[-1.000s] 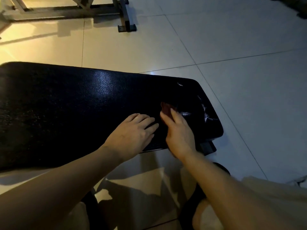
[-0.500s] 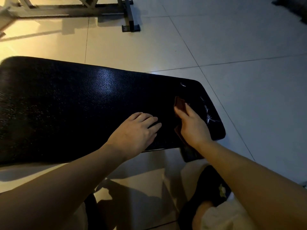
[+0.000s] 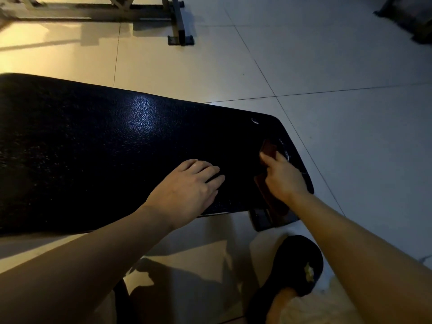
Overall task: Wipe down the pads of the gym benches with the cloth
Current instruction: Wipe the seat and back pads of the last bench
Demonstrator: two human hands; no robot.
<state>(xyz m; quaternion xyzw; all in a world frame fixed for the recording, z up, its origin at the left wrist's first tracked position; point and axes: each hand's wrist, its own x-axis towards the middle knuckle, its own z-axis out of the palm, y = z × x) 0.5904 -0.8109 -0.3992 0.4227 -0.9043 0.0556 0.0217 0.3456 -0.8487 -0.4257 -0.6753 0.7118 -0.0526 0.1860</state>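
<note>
— On a tiled gym floor (image 3: 327, 66), what does the left of the frame show?

— A black bench pad (image 3: 93, 148) runs from the left edge toward the right, its grained vinyl catching a patch of light near the middle. Beyond it, at the top, stands the metal frame (image 3: 177, 22) of another piece of equipment, one rubber-capped foot on the tiles.

— And the nearer hand?

— The left hand (image 3: 187, 192) lies palm down on the pad's near edge, close to its right end. The fingers are straight and slightly spread, resting flat on the vinyl and holding nothing.

— Where is the cloth?

— A dark reddish-brown cloth (image 3: 268, 148) sits at the pad's right end, beneath the right hand (image 3: 284, 178). Part of it shows beyond the fingertips; another part hangs below the palm over the pad's near edge. The thumb lies on top of it and the hand presses it to the vinyl; whether the other fingers are curled into the fabric cannot be told from this angle.

— How far apart are the hands?

— Near, with a strip of bare pad between them.

— Anything else on the right?

— Small pale scuffs (image 3: 285, 153) mark the vinyl just beside the cloth, and another nick shows at the far corner. Under the right forearm, on the floor, is a black slipper (image 3: 292, 265) with a small yellow emblem, worn on the person's foot. A dark object sits in the top right corner, too cropped to identify.
</note>
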